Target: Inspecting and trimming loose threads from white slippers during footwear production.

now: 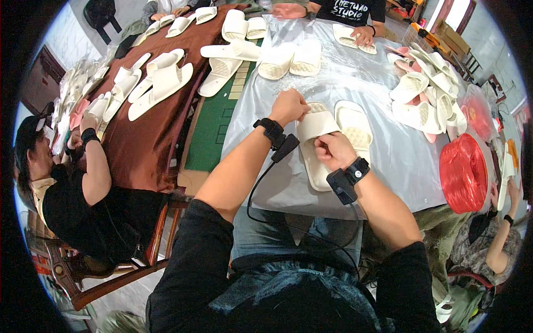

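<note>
A cream slipper [315,145] lies on the clear plastic sheet [355,77] covering the table, right in front of me. My left hand [288,107] grips its upper strap from the far side. My right hand [332,150] holds the strap's near edge, fingers curled on it. Both wrists wear black bands with a cable. A second cream slipper [354,124] lies sole-up just to the right, touching nothing I hold.
A pile of white and pink slippers [425,91] sits at the right, a red plastic roll [463,173] nearer. More cream slippers [291,60] lie farther back and on the brown cloth [144,139] at left. Other people sit left, right and across.
</note>
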`<state>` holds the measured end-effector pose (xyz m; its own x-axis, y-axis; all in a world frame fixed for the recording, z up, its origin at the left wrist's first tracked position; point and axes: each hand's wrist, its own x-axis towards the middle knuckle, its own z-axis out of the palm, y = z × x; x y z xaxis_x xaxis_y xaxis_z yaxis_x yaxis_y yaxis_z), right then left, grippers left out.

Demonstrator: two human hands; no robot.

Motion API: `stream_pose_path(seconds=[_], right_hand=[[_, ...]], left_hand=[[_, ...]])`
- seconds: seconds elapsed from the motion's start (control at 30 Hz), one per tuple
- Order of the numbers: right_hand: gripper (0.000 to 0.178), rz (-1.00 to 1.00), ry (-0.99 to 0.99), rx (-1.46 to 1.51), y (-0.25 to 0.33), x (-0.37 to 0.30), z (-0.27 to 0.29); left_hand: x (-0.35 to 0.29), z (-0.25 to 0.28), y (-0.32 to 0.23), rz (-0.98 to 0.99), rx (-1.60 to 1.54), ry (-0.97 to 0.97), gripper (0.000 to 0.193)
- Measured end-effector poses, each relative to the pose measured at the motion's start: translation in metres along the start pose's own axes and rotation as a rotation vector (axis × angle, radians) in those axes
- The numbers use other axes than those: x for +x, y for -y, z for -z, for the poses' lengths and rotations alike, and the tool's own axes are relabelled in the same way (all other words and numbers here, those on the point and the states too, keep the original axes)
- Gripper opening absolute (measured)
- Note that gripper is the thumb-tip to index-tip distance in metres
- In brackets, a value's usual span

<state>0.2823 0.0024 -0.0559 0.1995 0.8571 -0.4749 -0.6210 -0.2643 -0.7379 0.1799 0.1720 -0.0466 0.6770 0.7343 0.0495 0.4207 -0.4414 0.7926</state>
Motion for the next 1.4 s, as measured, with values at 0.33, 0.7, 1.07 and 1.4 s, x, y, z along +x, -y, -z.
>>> stream_pose_path(seconds=[0.33,0.7,1.07,1.4], right_hand=[[0.010,-0.027,0.101,-0.680,0.026,-0.028,-0.003],[0.015,0.057,-0.024,-0.733,0.036,-0.056,0.034],[0.009,0.072,-0.048,-0.232,0.011,-0.019,0.018],[0.009,0.056,-0.031,0.077,-0.012,-0.005,-0.009]], left_hand=[[-0.001,-0.003,0.011,-0.001,-0.038,0.077,0.020],[-0.002,0.003,0.007,-0.008,-0.044,0.126,0.019],[-0.008,0.000,0.005,-0.037,-0.049,0.113,0.017],[-0.017,-0.006,0.005,0.034,-0.101,-0.236,0.022]])
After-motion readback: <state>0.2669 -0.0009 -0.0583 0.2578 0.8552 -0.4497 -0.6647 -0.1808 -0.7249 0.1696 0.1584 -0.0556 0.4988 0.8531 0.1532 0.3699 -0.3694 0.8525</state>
